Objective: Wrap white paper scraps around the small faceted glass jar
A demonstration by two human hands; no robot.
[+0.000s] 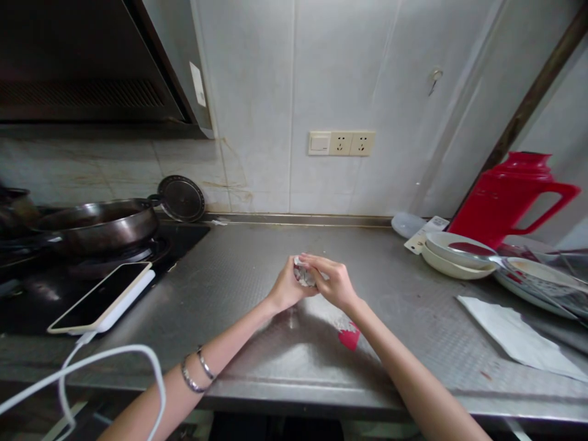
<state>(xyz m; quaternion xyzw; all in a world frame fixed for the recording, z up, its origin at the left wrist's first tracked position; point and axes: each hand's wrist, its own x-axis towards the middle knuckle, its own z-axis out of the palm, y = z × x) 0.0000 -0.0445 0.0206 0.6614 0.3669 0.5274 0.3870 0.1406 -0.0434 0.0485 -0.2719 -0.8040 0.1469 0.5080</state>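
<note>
Over the middle of the metal counter, my left hand (288, 286) curls round a small whitish, crumpled-looking thing (305, 277). My right hand (337, 280) meets it from the other side, its fingers closed over the top of that thing. Much of it is hidden between both hands, and its exact kind cannot be made out. Below the right wrist, a red scrap (349, 339) with a ragged pale edge lies on the counter, partly behind my right forearm.
At left, a phone (101, 300) with a white cable rests by the stove, near a steel pan (101, 226). To the right stand a red thermos jug (505, 196) and stacked bowls (454, 269). A white paper sheet (514, 334) lies in front of them.
</note>
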